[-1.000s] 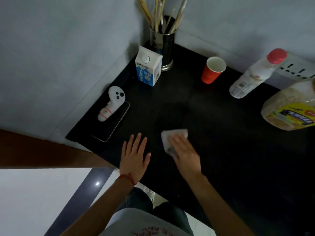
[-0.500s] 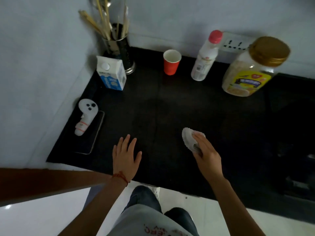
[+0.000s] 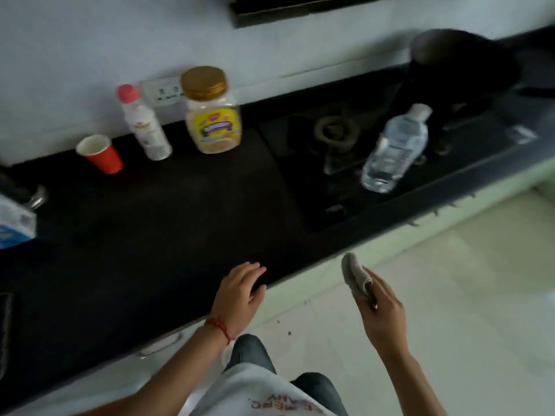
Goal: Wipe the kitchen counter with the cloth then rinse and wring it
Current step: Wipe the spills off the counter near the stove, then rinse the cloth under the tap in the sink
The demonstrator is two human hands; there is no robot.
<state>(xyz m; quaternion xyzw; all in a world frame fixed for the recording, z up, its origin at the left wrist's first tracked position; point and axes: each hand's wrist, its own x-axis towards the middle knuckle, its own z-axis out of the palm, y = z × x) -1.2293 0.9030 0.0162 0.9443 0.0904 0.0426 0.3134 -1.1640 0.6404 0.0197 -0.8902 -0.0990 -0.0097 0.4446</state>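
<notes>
The black kitchen counter runs across the head view from lower left to upper right. My right hand holds a small folded grey-white cloth in the air, off the counter's front edge and over the pale floor. My left hand rests at the counter's front edge with its fingers apart and nothing in it; a red thread circles its wrist.
Along the back wall stand a red paper cup, a white bottle with a pink cap and a gold-lidded jar. A clear water bottle stands on the gas hob. A black pan sits far right; a milk carton far left.
The view has swung to the right, bringing the hob and water bottle in. My right hand lifted the cloth off the counter and carried it past the front edge.
</notes>
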